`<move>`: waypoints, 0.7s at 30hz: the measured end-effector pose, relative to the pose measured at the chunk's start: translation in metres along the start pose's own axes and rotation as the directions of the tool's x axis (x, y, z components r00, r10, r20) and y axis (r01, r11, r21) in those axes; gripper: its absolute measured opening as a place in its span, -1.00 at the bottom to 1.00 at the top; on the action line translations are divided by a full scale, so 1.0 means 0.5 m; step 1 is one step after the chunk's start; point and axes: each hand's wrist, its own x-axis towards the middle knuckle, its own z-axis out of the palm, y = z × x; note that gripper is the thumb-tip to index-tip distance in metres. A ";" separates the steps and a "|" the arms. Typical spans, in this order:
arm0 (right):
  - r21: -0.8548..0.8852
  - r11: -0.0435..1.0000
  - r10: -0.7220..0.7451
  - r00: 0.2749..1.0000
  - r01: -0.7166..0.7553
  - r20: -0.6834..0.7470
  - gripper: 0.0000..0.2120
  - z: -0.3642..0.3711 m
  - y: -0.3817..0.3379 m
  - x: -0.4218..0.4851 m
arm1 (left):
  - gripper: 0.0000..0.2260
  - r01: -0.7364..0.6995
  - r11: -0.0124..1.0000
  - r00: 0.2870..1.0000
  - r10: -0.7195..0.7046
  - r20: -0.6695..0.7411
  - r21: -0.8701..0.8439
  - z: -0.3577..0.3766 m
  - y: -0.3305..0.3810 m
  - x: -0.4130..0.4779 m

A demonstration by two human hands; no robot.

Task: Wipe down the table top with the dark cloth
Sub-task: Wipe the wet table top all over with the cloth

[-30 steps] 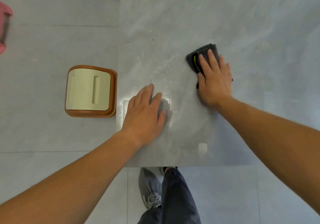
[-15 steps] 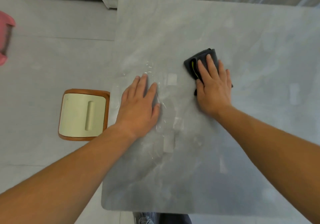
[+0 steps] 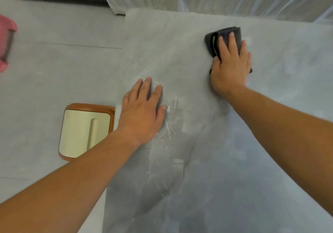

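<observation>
Table top (image 3: 207, 160), pale grey with a marbled sheen, fills the middle and right of the view, its left edge running from far to near beside a grey tiled floor (image 3: 54, 70). Wet streaks (image 3: 165, 135) glisten on the surface just right of the left hand. A stool (image 3: 84, 132) with a brown rim and cream seat stands on the floor against the table's left edge.

Left hand (image 3: 142, 110) lies palm down near that edge, fingers extended and slightly spread, flat on the bare surface and holding nothing.

Right hand (image 3: 230, 65) presses flat on the dark cloth (image 3: 214, 41) in the far middle part of the table, fingers straight and close together, pointing away from the person; the thumb sits at the cloth's left side.

The cloth is folded into a thick charcoal pad, long axis running near to far, with a yellow-green strip visible inside the fold at its left edge. Its far end projects beyond the fingertips.
</observation>
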 end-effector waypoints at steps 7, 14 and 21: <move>-0.054 0.889 -0.438 0.878 0.455 0.194 -0.47 -0.003 0.024 -0.069 | -0.45 -0.007 0.999 0.999 0.005 -0.046 -0.051 0.010 0.001 -0.002; -0.012 1.000 -0.019 1.000 0.019 0.013 -0.48 0.012 -0.096 0.080 | -0.46 -0.039 0.998 0.998 0.037 -0.060 -0.040 0.018 -0.013 0.000; -0.072 0.879 -0.456 0.875 0.472 0.161 -0.49 0.030 -0.107 0.042 | -0.48 -0.025 0.999 0.996 0.024 -0.082 -0.019 0.000 -0.038 0.029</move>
